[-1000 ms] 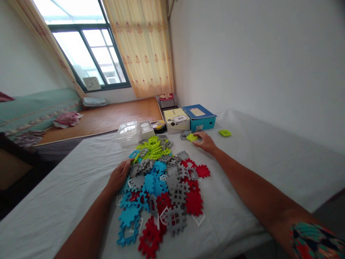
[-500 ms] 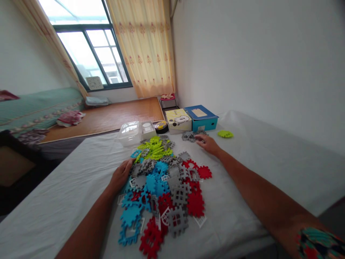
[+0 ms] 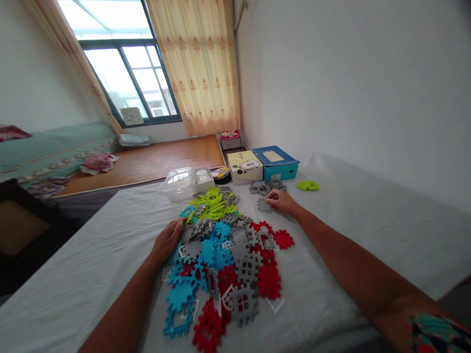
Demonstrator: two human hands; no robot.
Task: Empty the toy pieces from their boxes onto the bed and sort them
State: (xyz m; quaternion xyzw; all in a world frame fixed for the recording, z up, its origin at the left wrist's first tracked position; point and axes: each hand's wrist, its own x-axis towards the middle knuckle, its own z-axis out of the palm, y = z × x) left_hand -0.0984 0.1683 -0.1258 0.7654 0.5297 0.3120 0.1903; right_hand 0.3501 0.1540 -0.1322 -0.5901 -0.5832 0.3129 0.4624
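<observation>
We have both arms stretched forward over the white-sheeted bed [image 3: 368,215]. Our right arm reaches long and nearly straight toward the bed's far edge, the right hand [image 3: 281,200] lying low on the sheet with its fingers [image 3: 271,198] curled together and pinching the near edge of a gray piece [image 3: 263,205]. That piece lies flat on the sheet, just short of a small gray cluster [image 3: 265,187] near the far edge, and it sits right at our fingertips, on their left side. Our left arm is bent less far out; the left hand [image 3: 168,239] rests palm down at the left border of the big pile of interlocking pieces [image 3: 224,255], fingers loosely curved and spread over gray and blue pieces, touching them, though we cannot tell whether it grips any one of them.

Along the far edge stand a blue box [image 3: 276,162] with a pale label on its lid, too small for us to read, and beside it a cream box [image 3: 245,165] printed with a cartoon mouse face; any writing on it is illegible. Left of these sit a round tin [image 3: 222,173] and a clear plastic container [image 3: 180,183]. A single lime-green piece [image 3: 307,185] lies alone on the sheet to the right of the blue box, well apart from our right hand.
</observation>
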